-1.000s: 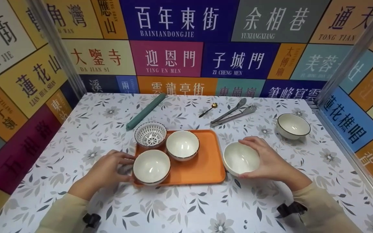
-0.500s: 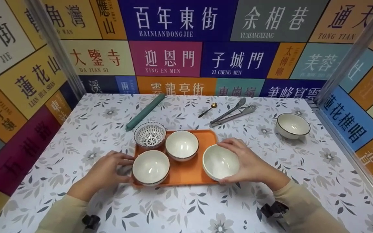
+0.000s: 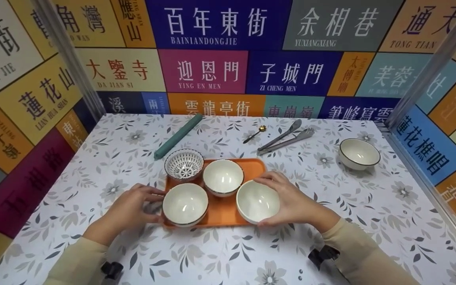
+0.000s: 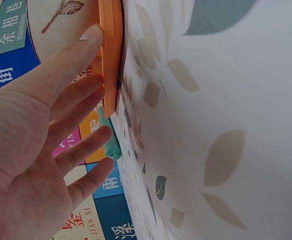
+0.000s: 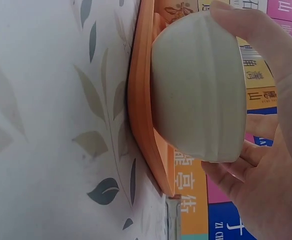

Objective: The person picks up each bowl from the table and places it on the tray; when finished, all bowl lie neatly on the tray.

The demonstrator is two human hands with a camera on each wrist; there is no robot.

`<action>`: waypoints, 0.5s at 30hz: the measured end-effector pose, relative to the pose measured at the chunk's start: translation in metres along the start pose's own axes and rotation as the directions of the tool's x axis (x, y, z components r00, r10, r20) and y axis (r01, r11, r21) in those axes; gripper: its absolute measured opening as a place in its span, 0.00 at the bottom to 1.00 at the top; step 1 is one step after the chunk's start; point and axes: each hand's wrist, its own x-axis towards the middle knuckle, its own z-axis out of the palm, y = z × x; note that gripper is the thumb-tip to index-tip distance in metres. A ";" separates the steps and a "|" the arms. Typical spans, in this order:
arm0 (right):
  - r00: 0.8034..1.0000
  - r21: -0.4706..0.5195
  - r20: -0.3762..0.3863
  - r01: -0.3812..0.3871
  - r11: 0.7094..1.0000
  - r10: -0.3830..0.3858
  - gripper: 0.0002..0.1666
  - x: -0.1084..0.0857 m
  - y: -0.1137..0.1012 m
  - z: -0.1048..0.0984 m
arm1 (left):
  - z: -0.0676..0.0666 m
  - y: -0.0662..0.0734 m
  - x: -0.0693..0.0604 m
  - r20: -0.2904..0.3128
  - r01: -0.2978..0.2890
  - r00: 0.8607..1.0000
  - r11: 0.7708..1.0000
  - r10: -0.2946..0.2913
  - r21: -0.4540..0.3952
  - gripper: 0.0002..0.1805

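My right hand grips a cream bowl by its side, thumb in front and fingers behind. In the right wrist view that bowl is over the tray's edge; whether its base rests there cannot be told. The orange tray carries two more cream bowls, one at front left and one at back middle. A bowl with a dark pattern inside sits at the tray's back left. My left hand touches the tray's left edge with thumb and fingertips, its fingers loosely spread.
Another cream bowl stands at the right of the flowered table. Behind the tray lie metal tongs, a small spoon with a gold end and a green rod. Walls with coloured signs enclose the table.
My right hand has carried its bowl leftward, from beside the tray's right edge to over its right half, next to the other bowls. The left hand has stayed at the tray's edge.
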 end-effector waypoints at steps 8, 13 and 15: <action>1.000 -0.012 0.011 -0.010 1.000 0.010 0.68 0.000 0.002 0.001 | -0.001 0.000 0.000 -0.007 -0.045 0.999 0.999 0.045 0.001 0.31; 0.999 -0.014 0.035 0.004 1.000 -0.003 0.68 0.000 0.003 0.000 | -0.001 0.000 0.000 -0.012 -0.054 0.998 0.999 0.054 -0.001 0.31; 0.999 -0.024 0.039 0.015 1.000 -0.014 0.68 0.000 0.003 -0.001 | 0.000 -0.001 -0.001 -0.012 -0.052 0.999 0.999 0.052 0.000 0.30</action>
